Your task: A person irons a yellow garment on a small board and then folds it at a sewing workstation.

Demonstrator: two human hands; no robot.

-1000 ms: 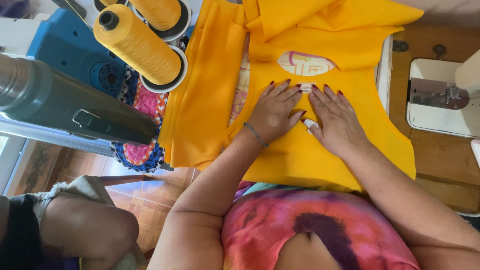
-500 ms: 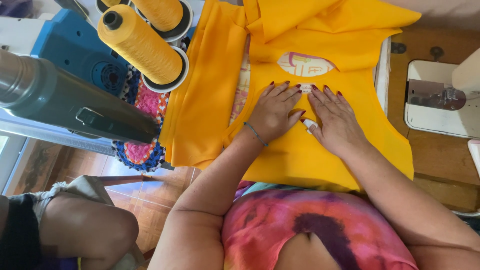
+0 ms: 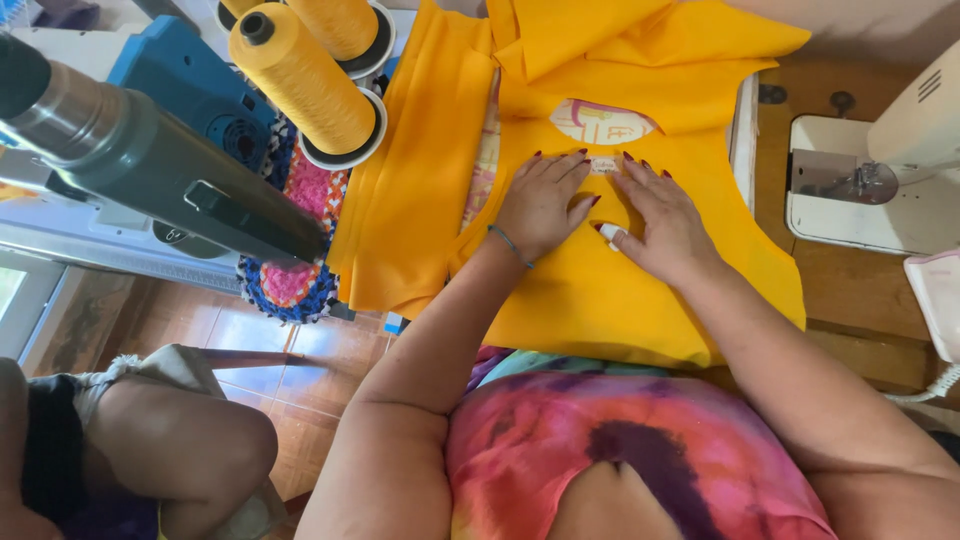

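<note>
where hands (image 3: 600,205) press yellow fabric (image 3: 600,290), wooden table (image 3: 850,290)

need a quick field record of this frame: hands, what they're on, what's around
left hand: flat, palm down on the yellow garment, fingers spread toward its neckline
right hand: flat on the same garment, beside the left, apart from it
small label: white, at the neckline, between the fingertips of both hands
thread cones: yellow, upright on stands, left of the garment
folded yellow fabric: lies left of the garment
sewing machine: white, on the wooden table at right
crochet mat: pink and blue, under the cones
held: nothing gripped by either hand
</note>
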